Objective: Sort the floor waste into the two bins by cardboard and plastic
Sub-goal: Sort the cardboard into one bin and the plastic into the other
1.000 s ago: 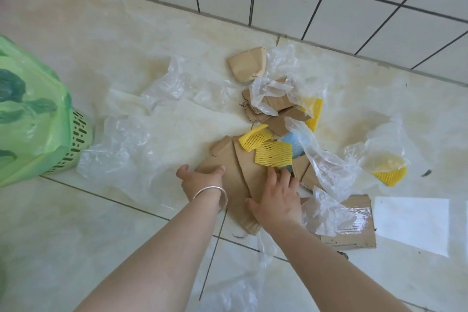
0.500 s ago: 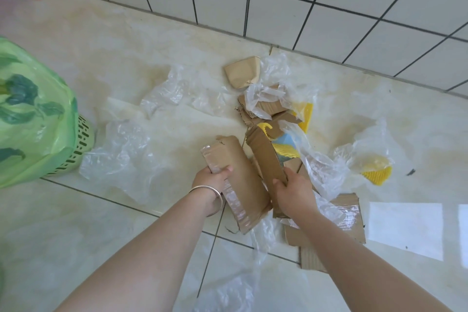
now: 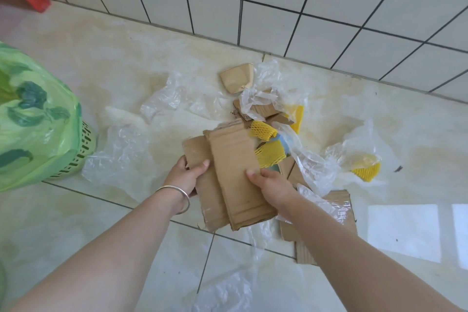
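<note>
Currently: Cardboard Collection Step

Both hands grip flat brown cardboard pieces point(image 3: 228, 175) lifted above the floor, right of the green bag-lined mesh bin point(image 3: 38, 119). Left hand point(image 3: 186, 176) pinches the lower sheet; right hand point(image 3: 272, 185) pinches the upper. Next, probably: carry the stack to the cardboard bin, leaving clear plastic film point(image 3: 121, 157) behind.
</note>
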A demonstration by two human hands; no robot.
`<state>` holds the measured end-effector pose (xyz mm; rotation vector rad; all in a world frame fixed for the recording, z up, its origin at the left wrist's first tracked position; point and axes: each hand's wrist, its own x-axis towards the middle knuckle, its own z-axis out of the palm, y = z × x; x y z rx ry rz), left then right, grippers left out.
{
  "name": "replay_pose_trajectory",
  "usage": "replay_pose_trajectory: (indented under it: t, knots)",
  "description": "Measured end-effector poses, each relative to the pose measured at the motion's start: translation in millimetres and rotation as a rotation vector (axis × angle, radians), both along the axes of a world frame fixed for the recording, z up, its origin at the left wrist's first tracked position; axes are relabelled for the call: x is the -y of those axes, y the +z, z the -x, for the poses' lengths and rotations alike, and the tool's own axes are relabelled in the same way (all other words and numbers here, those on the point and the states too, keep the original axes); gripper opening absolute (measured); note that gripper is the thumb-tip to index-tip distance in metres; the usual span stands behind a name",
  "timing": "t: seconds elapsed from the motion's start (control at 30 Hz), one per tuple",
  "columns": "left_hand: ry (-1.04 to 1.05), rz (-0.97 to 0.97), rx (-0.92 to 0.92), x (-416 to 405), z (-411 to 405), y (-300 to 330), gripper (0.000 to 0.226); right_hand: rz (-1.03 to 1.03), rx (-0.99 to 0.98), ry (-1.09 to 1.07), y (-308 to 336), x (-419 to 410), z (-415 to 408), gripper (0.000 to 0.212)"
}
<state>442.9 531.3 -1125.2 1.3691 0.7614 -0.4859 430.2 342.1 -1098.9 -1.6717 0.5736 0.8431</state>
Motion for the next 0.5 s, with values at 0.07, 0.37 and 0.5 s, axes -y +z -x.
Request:
replay_pose_trajectory:
  t: [0.07, 0.37, 0.5]
  knots:
    - [0.012, 0.028, -0.021, 5, 2, 3, 0.018, 0.203, 0.088, 0.143, -3, -15, 2, 0.037]
    - [0.020, -0.147, 0.037, -18, 1, 8, 0.007, 0.503, 0.231, 0.433, -22, -55, 15, 0.044]
    - [0.121, -0.160, 0.034, -50, 1, 7, 0.006, 0.647, 0.234, 0.492, -42, -45, 15, 0.029]
